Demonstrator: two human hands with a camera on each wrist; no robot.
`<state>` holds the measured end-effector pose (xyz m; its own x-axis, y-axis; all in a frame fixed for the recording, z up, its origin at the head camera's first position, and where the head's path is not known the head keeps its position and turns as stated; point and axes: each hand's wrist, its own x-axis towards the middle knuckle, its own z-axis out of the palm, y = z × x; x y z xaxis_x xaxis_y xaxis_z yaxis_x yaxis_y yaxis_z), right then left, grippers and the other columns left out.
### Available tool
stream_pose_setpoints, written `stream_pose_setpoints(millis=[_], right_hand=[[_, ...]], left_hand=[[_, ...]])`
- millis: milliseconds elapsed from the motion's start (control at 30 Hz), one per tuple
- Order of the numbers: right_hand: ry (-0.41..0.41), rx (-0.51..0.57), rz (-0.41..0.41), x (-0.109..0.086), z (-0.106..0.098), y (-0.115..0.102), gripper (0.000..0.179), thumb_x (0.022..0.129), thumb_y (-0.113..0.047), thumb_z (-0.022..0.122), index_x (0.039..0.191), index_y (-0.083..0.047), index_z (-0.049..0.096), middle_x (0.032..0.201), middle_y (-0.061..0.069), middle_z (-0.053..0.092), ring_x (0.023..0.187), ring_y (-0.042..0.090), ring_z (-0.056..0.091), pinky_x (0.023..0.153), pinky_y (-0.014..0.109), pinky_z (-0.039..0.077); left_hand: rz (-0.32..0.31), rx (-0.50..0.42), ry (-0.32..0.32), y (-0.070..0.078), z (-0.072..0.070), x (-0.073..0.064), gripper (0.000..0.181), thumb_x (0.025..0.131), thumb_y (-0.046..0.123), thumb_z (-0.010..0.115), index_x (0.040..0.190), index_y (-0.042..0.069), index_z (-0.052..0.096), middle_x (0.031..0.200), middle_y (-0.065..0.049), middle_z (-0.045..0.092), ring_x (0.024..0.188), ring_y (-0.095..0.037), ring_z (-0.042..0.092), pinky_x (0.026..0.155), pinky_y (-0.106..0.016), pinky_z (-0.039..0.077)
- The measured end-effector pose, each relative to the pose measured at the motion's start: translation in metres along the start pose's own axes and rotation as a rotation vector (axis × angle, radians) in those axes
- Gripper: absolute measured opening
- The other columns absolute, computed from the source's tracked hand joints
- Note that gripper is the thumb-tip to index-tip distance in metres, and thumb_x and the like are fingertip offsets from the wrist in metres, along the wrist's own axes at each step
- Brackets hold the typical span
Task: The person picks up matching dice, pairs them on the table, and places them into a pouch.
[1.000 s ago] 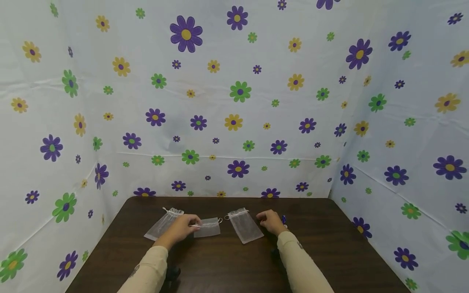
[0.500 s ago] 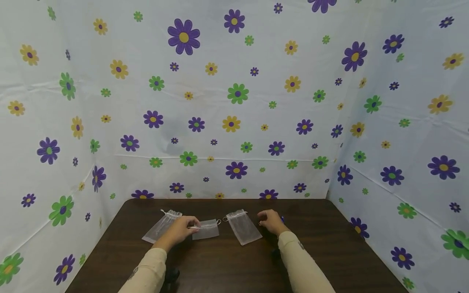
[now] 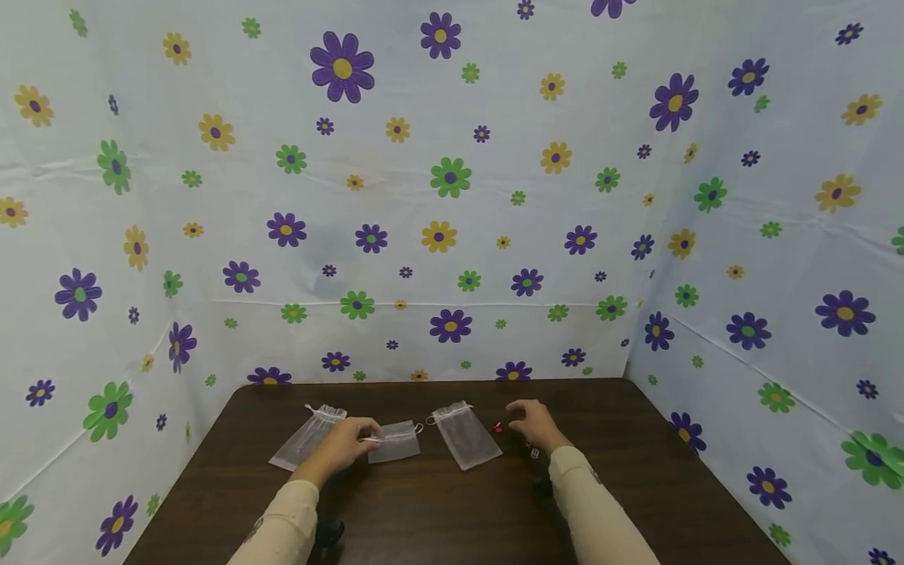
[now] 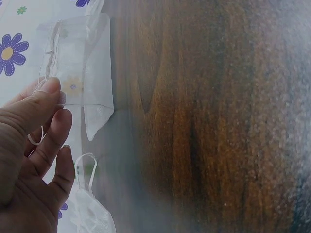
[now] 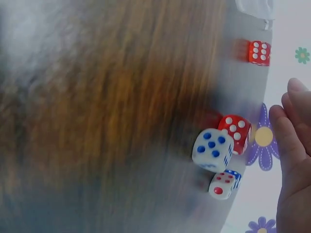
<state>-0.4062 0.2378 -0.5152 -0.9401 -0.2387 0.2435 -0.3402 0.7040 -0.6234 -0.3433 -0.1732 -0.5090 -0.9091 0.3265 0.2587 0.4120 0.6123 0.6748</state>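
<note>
My left hand pinches the drawstring neck of a small sheer white pouch between thumb and fingertips; the pouch hangs flat from it. Partly behind my left wrist lies another sheer pouch, and a third pouch lies between the hands. My right hand hovers above the table with loosely bent fingers, nothing held. Beside its fingertips sits a red die with white pips. Nearer the wrist are another red die, a larger white die with blue pips and a small white die with red pips.
The dark wood-grain table is surrounded by a white cloth backdrop printed with purple, green and yellow flowers. A bit of blue with white dots shows behind the small white die. Dark wrist-worn gear shows under both forearms.
My right hand has shifted right, and a red die that was at its fingertips now lies apart on the table. Dice under its wrist have come into view. The left hand keeps its pinch.
</note>
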Motion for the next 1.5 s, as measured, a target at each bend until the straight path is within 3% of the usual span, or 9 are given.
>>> stream_pose_setpoints(millis=[233, 533, 800, 1067, 1500], right_hand=[[0.043, 0.052, 0.112, -0.01, -0.005, 0.002, 0.026, 0.09, 0.005, 0.071, 0.116, 0.003, 0.07, 0.116, 0.017, 0.07, 0.108, 0.035, 0.066, 0.094, 0.051, 0.053], [0.007, 0.064, 0.151, -0.02, -0.011, 0.001, 0.03, 0.087, 0.002, 0.076, 0.116, 0.003, 0.07, 0.114, 0.016, 0.071, 0.107, 0.034, 0.067, 0.094, 0.051, 0.053], [-0.046, 0.078, 0.162, -0.028, -0.011, 0.007, 0.032, 0.084, 0.005, 0.078, 0.115, 0.004, 0.07, 0.114, 0.017, 0.071, 0.108, 0.035, 0.066, 0.094, 0.05, 0.053], [-0.069, 0.076, 0.133, -0.032, -0.008, 0.012, 0.029, 0.083, 0.013, 0.074, 0.111, 0.005, 0.07, 0.111, 0.018, 0.071, 0.106, 0.036, 0.066, 0.094, 0.052, 0.052], [-0.066, 0.054, 0.102, -0.032, -0.002, 0.015, 0.031, 0.082, 0.02, 0.067, 0.106, 0.002, 0.073, 0.106, 0.014, 0.072, 0.1, 0.031, 0.067, 0.088, 0.049, 0.055]], left_hand=[[0.021, 0.014, 0.001, -0.002, 0.001, 0.001, 0.009, 0.088, 0.002, 0.076, 0.092, 0.01, 0.073, 0.089, 0.002, 0.07, 0.081, -0.015, 0.061, 0.077, -0.037, 0.054], [0.04, 0.017, 0.011, -0.007, 0.001, 0.0, 0.01, 0.087, 0.002, 0.077, 0.091, 0.01, 0.073, 0.089, 0.002, 0.07, 0.081, -0.013, 0.061, 0.075, -0.034, 0.054], [0.006, 0.007, -0.004, -0.007, 0.001, -0.001, 0.011, 0.087, 0.003, 0.078, 0.091, 0.011, 0.073, 0.089, 0.002, 0.07, 0.081, -0.015, 0.061, 0.078, -0.039, 0.054], [0.026, 0.016, 0.004, -0.007, 0.0, 0.0, 0.01, 0.087, 0.004, 0.078, 0.09, 0.012, 0.073, 0.086, 0.004, 0.069, 0.079, -0.013, 0.059, 0.075, -0.034, 0.053], [0.035, -0.006, -0.007, -0.007, 0.0, -0.003, 0.01, 0.088, 0.003, 0.077, 0.091, 0.011, 0.072, 0.088, 0.002, 0.069, 0.081, -0.015, 0.06, 0.076, -0.037, 0.054]])
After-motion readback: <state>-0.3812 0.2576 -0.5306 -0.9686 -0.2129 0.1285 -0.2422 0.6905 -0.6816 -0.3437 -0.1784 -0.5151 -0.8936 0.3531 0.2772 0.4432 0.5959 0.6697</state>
